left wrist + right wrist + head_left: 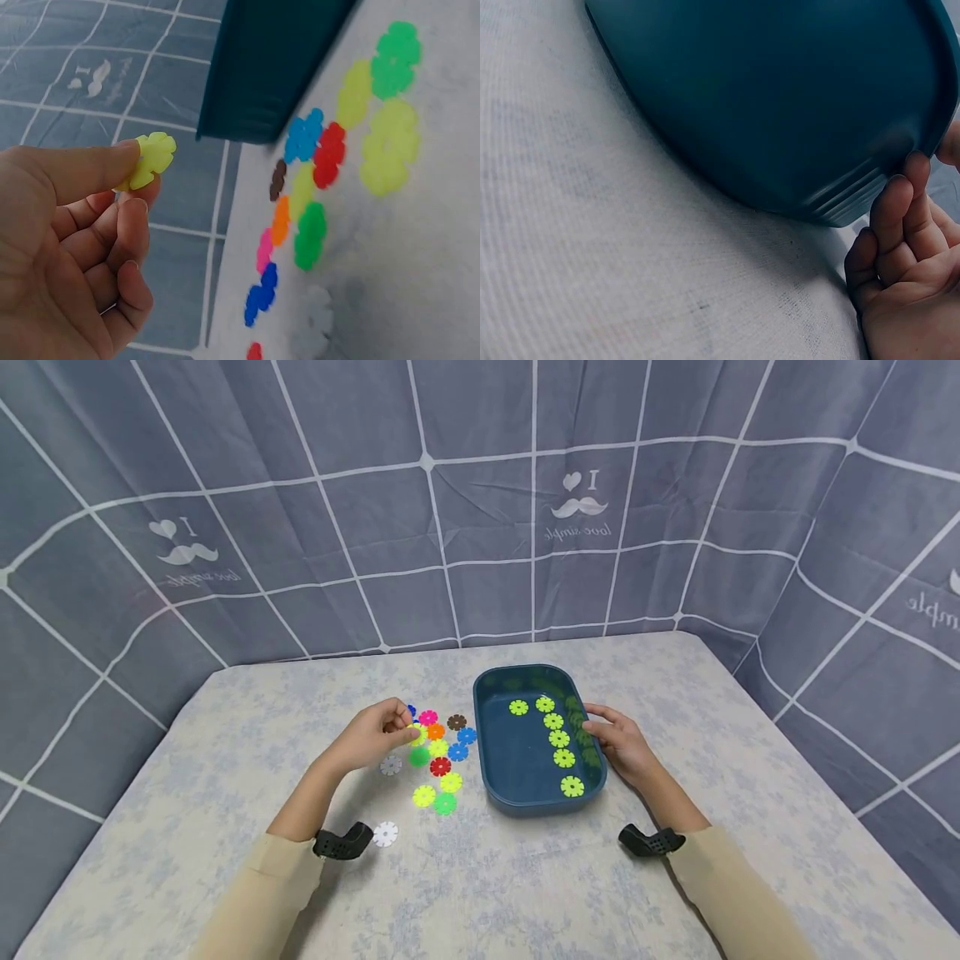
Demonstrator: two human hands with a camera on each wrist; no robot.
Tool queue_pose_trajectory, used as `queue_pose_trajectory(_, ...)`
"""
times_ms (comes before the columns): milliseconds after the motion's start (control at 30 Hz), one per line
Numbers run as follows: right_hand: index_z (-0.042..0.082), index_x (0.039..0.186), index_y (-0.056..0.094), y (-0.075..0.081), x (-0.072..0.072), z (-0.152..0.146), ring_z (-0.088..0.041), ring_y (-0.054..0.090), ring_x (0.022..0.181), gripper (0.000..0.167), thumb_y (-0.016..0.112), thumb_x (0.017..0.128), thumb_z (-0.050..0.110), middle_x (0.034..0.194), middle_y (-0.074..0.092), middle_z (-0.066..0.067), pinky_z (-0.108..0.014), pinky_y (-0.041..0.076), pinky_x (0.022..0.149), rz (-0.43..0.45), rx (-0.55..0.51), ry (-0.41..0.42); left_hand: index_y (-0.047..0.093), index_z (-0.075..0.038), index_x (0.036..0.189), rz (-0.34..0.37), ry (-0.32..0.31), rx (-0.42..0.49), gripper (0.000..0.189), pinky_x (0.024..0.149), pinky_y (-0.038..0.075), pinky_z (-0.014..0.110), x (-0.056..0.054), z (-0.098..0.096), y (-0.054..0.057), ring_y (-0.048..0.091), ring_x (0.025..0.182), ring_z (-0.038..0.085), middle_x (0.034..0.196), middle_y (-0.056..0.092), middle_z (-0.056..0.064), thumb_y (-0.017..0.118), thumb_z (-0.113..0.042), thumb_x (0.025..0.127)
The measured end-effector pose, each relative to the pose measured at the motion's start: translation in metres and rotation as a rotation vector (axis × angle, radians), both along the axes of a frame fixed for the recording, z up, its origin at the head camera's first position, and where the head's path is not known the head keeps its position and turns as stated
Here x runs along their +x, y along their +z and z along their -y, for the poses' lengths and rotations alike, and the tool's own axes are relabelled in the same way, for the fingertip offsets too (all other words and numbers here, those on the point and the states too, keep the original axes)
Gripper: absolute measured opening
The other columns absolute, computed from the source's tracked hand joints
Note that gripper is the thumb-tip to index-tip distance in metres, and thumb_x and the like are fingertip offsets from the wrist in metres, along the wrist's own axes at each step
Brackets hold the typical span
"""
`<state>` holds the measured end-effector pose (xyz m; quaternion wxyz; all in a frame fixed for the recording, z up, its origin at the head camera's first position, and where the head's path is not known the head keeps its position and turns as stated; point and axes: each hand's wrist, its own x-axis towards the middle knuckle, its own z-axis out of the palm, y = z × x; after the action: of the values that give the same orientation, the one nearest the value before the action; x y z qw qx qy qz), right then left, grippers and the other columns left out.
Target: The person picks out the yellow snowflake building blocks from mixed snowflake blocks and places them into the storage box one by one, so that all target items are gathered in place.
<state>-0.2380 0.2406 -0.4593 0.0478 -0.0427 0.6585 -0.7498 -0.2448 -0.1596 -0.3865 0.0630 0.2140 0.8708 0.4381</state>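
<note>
Between thumb and forefinger my left hand pinches a yellow notched disc, lifted above the scattered discs in the left wrist view. Its other fingers are curled in. A dark teal plastic tub stands to the right, with several yellow discs on its floor, most in a line along the right side. At the tub's right edge, my right hand grips the rim, thumb at the top and fingertips against the outer wall.
Left of the tub, loose discs in several colours lie on the pale patterned tablecloth, among them red, brown and green ones. A white disc lies nearer the front. Grey-blue curtains surround the table's back and sides.
</note>
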Motion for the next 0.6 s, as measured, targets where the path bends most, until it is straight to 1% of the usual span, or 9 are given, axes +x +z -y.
queue_pose_trajectory(133, -0.012, 0.141, 0.035, 0.001, 0.001, 0.001, -0.009, 0.065, 0.074, 0.053, 0.057, 0.097, 0.009, 0.093, 0.069, 0.000, -0.025, 0.054, 0.069, -0.003, 0.000, -0.007, 0.054, -0.003, 0.096, -0.025, -0.038, 0.004, 0.015, 0.067, 0.042, 0.033, -0.006, -0.013, 0.010, 0.048, 0.072, 0.022, 0.085, 0.054, 0.008, 0.066, -0.012, 0.094)
queue_pose_trajectory(300, -0.012, 0.140, 0.035, 0.001, 0.002, 0.000, -0.009, 0.065, 0.074, 0.053, 0.057, 0.098, 0.009, 0.091, 0.070, 0.001, -0.024, 0.054, 0.070, -0.001, 0.003, -0.008, 0.054, -0.003, 0.095, -0.044, -0.076, 0.009, 0.015, 0.067, 0.043, 0.033, -0.012, -0.031, 0.018, 0.049, 0.072, 0.022, 0.083, 0.054, 0.007, 0.066, -0.011, 0.094)
queue_pose_trajectory(500, -0.012, 0.140, 0.036, 0.002, 0.002, 0.001, -0.009, 0.065, 0.074, 0.052, 0.058, 0.097, 0.009, 0.090, 0.070, 0.001, -0.024, 0.054, 0.070, 0.006, -0.003, -0.016, 0.055, -0.003, 0.095, -0.033, -0.107, 0.023, 0.014, 0.065, 0.043, 0.034, -0.017, -0.050, 0.025, 0.050, 0.069, 0.023, 0.082, 0.054, 0.007, 0.066, -0.011, 0.094)
queue_pose_trajectory(600, -0.013, 0.141, 0.034, 0.002, 0.002, 0.001, -0.009, 0.065, 0.074, 0.053, 0.057, 0.097, 0.008, 0.092, 0.070, 0.001, -0.024, 0.054, 0.070, 0.000, -0.006, -0.010, 0.054, -0.003, 0.094, -0.018, -0.130, 0.036, 0.013, 0.068, 0.048, 0.040, -0.019, -0.057, 0.027, 0.055, 0.070, 0.023, 0.081, 0.056, 0.008, 0.065, -0.010, 0.094)
